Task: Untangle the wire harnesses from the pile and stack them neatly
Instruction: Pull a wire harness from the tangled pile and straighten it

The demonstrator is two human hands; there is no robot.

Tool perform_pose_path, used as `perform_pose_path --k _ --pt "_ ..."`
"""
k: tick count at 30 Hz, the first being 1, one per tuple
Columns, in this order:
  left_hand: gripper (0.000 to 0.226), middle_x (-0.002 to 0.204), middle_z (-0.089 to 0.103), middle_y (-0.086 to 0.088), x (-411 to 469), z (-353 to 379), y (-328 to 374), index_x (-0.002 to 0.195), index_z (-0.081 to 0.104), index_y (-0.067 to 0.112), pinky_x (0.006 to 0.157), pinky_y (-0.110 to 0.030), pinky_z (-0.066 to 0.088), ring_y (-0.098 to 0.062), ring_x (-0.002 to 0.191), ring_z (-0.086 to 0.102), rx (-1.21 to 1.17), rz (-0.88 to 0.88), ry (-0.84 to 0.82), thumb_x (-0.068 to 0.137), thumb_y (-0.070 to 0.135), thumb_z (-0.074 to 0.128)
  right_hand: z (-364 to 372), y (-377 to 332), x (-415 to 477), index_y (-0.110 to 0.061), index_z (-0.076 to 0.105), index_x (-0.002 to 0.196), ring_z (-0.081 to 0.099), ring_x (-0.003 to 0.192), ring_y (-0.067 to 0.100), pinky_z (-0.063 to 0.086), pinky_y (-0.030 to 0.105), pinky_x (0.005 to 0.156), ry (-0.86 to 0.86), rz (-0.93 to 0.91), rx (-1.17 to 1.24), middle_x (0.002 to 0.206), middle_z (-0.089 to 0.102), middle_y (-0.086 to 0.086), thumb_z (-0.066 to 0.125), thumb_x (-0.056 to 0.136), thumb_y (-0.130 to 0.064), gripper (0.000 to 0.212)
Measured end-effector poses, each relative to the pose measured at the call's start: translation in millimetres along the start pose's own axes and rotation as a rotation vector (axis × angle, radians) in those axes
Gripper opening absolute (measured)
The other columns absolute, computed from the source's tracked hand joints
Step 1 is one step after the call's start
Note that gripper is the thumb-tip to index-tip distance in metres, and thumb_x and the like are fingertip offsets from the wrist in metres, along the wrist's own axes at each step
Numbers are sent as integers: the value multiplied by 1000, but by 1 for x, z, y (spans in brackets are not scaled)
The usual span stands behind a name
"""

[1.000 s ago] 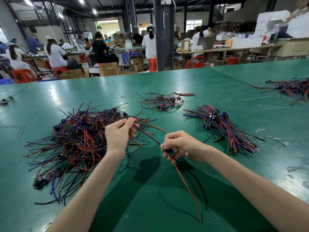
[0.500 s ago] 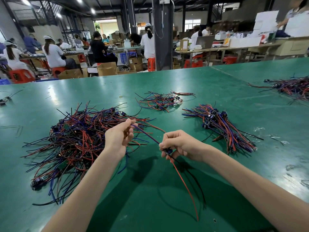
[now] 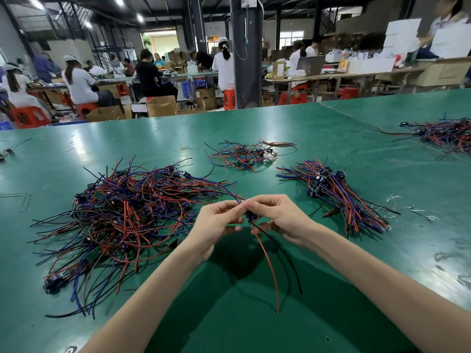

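Note:
A big tangled pile of red, blue and black wire harnesses [image 3: 122, 220] lies on the green table [image 3: 293, 128] at my left. A neat stack of harnesses [image 3: 334, 194] lies to the right. My left hand [image 3: 216, 222] and my right hand [image 3: 277, 217] meet above the table and pinch one harness [image 3: 267, 261] at its small dark connector. Its red and black wires hang down toward me, and its blue wires run up and left over the pile.
A smaller loose bunch of harnesses [image 3: 244, 155] lies behind my hands. Another pile [image 3: 446, 135] sits at the far right, and a stray harness [image 3: 5, 154] at the left edge. Beyond the table people sit at benches, with cardboard boxes and red stools.
My left hand has moved right along the blue wires to meet my right hand at the connector. The stretch of wire between the hands has closed up.

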State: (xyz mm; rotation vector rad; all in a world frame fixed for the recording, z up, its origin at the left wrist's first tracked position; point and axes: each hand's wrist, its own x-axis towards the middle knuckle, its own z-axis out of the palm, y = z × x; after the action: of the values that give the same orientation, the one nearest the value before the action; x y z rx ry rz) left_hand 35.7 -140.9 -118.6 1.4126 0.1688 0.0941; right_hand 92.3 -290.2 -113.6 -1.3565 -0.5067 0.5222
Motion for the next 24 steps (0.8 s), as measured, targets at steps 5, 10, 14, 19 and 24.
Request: perform_pose_path --k 5,10,14,19,24 --pt "8 62 63 -3 1 1 -1 80 70 4 53 -19 51 -10 54 53 -20 64 27 85 7 65 2 2 -1 -7 65 98 63 67 15 56 27 56 -15 -38 -3 77 62 8 66 77 -14 23" --pt "9 73 64 -11 2 -3 4 77 67 2 57 -19 53 -13 61 59 -112 107 173 86 5 64 3 4 3 -2 56 98 60 64 13 59 32 59 30 34 53 79 53 10 62 84 2 16" --pt "13 63 65 -4 1 -4 5 73 65 4 57 -20 54 -10 55 59 -134 171 220 86 6 64 7 8 -1 -4 66 85 67 61 17 59 31 62 -120 179 33 72 67 11 59 87 -15 13" --pt "12 62 62 -4 0 1 4 74 65 5 57 -24 52 -13 54 55 -37 231 238 86 9 66 8 10 -1 -6 69 87 69 64 20 60 33 67 -154 220 86 74 71 12 61 83 -21 18" --pt "19 67 61 -8 2 2 3 81 66 -2 65 -24 55 -13 56 56 -31 177 146 89 16 62 9 5 -1 -6 69 82 59 47 12 57 29 55 -138 223 108 59 61 3 51 94 -9 21"
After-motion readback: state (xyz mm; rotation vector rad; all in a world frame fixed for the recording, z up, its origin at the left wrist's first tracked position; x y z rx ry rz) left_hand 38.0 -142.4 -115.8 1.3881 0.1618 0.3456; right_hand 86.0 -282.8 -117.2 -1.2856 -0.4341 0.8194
